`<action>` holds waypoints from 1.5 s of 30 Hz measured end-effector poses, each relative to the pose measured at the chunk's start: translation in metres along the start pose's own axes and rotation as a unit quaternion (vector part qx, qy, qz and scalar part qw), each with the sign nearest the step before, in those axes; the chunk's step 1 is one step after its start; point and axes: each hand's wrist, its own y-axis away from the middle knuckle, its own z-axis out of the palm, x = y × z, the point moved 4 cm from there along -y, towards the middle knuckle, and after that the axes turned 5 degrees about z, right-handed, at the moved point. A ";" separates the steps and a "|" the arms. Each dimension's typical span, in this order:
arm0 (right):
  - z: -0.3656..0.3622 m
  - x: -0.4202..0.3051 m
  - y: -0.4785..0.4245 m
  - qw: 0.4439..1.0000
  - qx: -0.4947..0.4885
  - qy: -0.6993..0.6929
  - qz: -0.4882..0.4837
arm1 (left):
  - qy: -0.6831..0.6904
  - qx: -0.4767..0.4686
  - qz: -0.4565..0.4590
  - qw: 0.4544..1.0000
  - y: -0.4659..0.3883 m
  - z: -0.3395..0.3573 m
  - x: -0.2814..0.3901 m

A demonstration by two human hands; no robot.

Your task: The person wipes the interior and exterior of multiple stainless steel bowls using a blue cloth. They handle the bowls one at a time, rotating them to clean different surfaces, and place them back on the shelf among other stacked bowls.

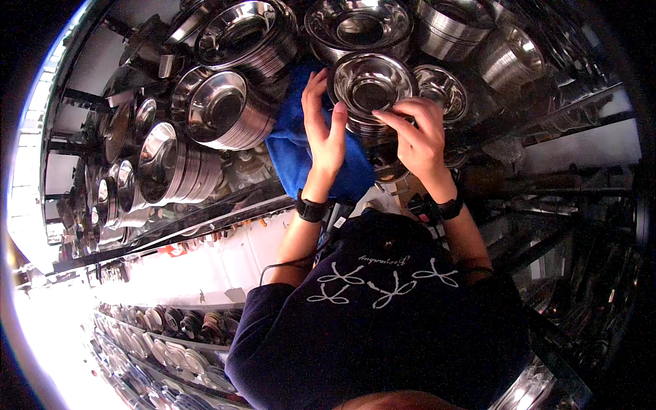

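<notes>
A stack of shiny stainless steel bowls (374, 84) stands on the shelf before me. My left hand (325, 125) is upright at the stack's left side, fingers spread, thumb near the rim; whether it touches the metal I cannot tell. My right hand (417, 130) is at the near right rim, its index fingertip on or just over the top bowl's edge; its grip is unclear. A blue cloth (292, 159) lies below and behind my left hand, on the shelf's edge. Smaller steel bowls (443, 89) sit just right of the stack.
Wide steel basins (238, 33) and a leaning stack of deep bowls (218, 110) crowd the shelf's left side. More basin stacks (359, 23) stand behind. The shelf's front edge (205, 225) runs along the left. Racks of dishes (174, 353) are at the lower left.
</notes>
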 end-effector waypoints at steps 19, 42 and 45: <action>-0.019 0.026 0.027 0.993 0.031 0.041 0.108 | -0.206 -0.002 0.116 0.972 0.014 0.005 0.030; -0.025 0.057 0.041 0.945 -0.145 0.222 0.190 | -0.064 -0.222 -0.081 0.970 0.051 0.067 0.028; -0.031 0.052 0.045 0.945 -0.143 0.220 0.194 | -0.075 -0.225 -0.061 0.970 0.051 0.067 0.026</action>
